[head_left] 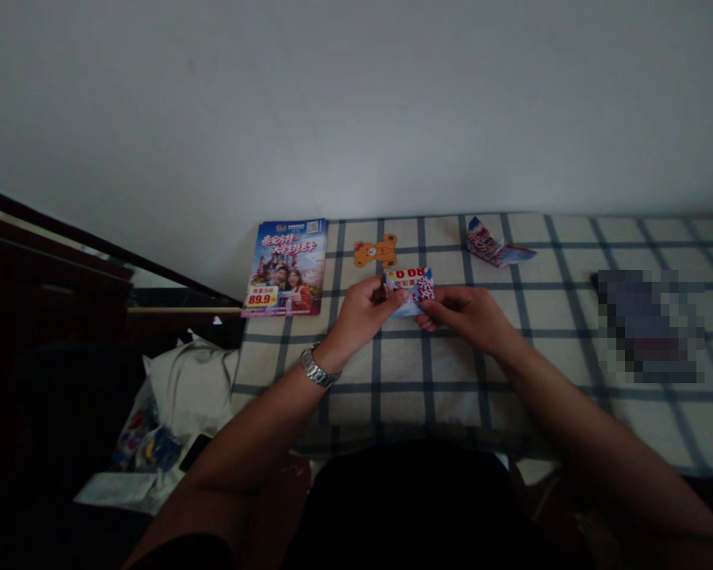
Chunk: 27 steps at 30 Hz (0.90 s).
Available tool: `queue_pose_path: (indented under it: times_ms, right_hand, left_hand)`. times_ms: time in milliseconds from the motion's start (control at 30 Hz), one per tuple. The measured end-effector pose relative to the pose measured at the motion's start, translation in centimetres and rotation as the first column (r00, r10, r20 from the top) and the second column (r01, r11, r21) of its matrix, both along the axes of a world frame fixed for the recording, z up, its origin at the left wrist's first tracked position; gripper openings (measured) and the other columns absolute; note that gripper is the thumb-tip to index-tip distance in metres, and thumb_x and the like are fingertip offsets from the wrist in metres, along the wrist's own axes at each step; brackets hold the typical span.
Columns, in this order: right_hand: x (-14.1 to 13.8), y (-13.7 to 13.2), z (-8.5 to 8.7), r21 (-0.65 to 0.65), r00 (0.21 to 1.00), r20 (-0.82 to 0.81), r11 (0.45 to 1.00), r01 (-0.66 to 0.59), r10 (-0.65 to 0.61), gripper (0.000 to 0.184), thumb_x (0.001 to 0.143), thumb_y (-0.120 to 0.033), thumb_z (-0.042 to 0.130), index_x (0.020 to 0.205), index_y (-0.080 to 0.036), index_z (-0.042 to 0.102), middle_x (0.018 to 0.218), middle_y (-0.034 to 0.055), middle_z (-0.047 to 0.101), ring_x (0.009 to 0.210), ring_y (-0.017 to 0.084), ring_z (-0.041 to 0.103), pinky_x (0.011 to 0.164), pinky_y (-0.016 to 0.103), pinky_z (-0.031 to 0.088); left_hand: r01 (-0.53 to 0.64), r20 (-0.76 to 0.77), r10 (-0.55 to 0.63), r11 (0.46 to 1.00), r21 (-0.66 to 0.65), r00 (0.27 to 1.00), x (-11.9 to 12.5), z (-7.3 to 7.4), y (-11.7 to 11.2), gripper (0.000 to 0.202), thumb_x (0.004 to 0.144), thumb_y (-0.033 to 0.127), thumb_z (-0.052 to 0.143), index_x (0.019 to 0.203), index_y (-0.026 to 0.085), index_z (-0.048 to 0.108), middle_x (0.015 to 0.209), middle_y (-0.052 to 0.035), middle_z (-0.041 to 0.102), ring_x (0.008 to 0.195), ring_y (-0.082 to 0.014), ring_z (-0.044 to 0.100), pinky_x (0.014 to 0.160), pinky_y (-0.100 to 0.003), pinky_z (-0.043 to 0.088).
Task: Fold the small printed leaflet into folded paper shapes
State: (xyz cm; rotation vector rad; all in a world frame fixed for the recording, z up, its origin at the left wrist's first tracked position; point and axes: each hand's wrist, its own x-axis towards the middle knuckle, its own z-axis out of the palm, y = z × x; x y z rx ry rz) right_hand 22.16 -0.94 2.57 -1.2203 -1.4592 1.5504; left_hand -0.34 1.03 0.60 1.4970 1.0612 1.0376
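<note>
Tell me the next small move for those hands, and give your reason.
I'd probably have the left hand hold the folded paper steady while the right hand presses its crease flat. Both hands pinch the paper at opposite sides, and slanting folded edges show between them, so firming the crease seems a sensible, low-risk step.

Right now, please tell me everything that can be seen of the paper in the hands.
The paper looks like a thin sheet folded small: yellow with red print along its far edge, pale blue nearer, a red-and-white pattern at right. The left hand pinches its left side, thumb on top; the right hand holds its near right corner. It is over the cloth, close to the bear; contact with the cloth is unclear.
</note>
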Motion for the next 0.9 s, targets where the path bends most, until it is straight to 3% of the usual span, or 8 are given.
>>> queue_pose_path:
  times_ms: [133, 333, 667, 900]
  right_hand:
    - [0.1, 0.0, 0.2, -0.018, 0.999, -0.041, 1.000, -0.008, 0.007, 0.043, 0.085, -0.062, 0.081, 0.091, -0.019, 0.079, 0.084, 0.0063, 0.081, 0.074, 0.018, 0.076, 0.074, 0.034, 0.067]
    - [0.3, 0.2, 0.9, 0.017, 0.999, 0.020, 0.999, -0.044, 0.044, 0.046, 0.090, -0.063, 0.076, 0.088, -0.016, 0.079, 0.067, 0.0027, 0.074, 0.056, 0.013, 0.068, 0.055, 0.025, 0.059]
    - [0.7, 0.2, 0.3, 0.011, 0.999, -0.028, 1.000, 0.026, -0.025, 0.045, 0.087, -0.062, 0.079, 0.095, -0.018, 0.076, 0.086, 0.0071, 0.081, 0.057, 0.013, 0.069, 0.053, 0.026, 0.061]
    - [0.8, 0.3, 0.0, 0.041, 0.997, -0.062, 0.998, 0.047, -0.045, 0.041, 0.089, -0.058, 0.080, 0.097, -0.019, 0.073, 0.084, 0.0049, 0.078, 0.057, 0.011, 0.066, 0.049, 0.023, 0.059]
  left_hand:
    - [-0.019, 0.038, 0.019, 1.000, -0.006, 0.999, -0.1, -0.1, 0.0, 0.042, 0.091, 0.058, 0.077, 0.086, 0.018, 0.065, 0.075, -0.0003, 0.063, 0.066, -0.0129, 0.054, 0.060, -0.025, 0.043]
    - [-0.023, 0.081, 0.024, 1.000, -0.017, 0.996, 0.1, 0.0, 0.0, 0.042, 0.090, 0.058, 0.078, 0.089, 0.018, 0.066, 0.079, -0.0012, 0.066, 0.070, -0.0136, 0.058, 0.062, -0.024, 0.047]
    - [-0.097, 0.107, 0.099, 0.995, -0.020, 0.989, 0.0, -0.2, 0.2, 0.041, 0.090, 0.057, 0.079, 0.096, 0.018, 0.069, 0.083, -0.0018, 0.069, 0.072, -0.0136, 0.059, 0.064, -0.025, 0.048]
    - [-0.097, 0.204, 0.096, 0.995, -0.005, 0.974, 0.3, 0.0, 0.1, 0.036, 0.091, 0.051, 0.081, 0.104, 0.019, 0.072, 0.092, -0.0038, 0.073, 0.076, -0.0136, 0.062, 0.069, -0.024, 0.052]
